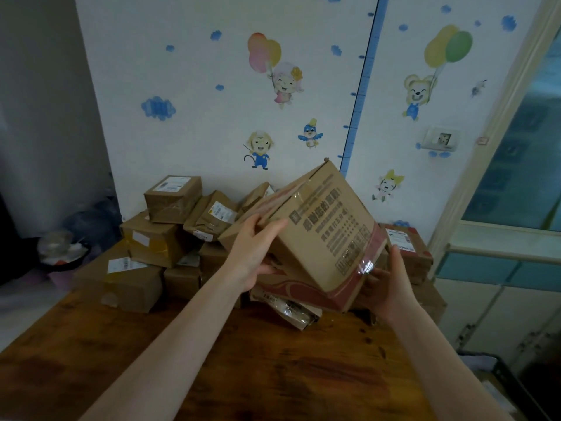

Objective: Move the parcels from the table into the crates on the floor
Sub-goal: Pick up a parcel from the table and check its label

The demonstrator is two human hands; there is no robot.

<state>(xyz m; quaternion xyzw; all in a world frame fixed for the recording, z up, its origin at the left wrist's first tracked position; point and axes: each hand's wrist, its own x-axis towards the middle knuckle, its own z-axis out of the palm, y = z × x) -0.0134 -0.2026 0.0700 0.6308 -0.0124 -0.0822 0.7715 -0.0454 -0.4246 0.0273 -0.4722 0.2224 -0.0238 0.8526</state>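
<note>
A person's 2 bare hands hold a large printed box (328, 235) tilted on 1 corner above the heap of parcels (158, 238) along the far edge of the wooden tabletop (212, 366). The box is lifted towards the far right corner, its printed face turned to the camera and a red band with shiny clear tape running along its lower edges.

The left hand (258, 250) lies against the box's left side, fingers nearly straight and pressed flat on the cardboard; its thumb sits low, partly hidden under the box. The right hand (391, 284) cups the low right corner, fingers curled beneath it and the thumb raised along the taped edge.

The box hides the middle of the heap, so it cannot be told whether its underside touches the parcels below. A crumpled parcel (291, 309) with torn wrapping shows just beneath it, near the heap's front. A labelled red-and-brown parcel (406, 247) stands behind the right hand, partly covered by it.

Beyond the tabletop's right edge, a dark-edged shape (501, 375) is cut off by the frame and too dim to identify. At the left, off the tabletop, a dark bowl-like object (60, 253) is blurred. The print on the box is too small to read.
</note>
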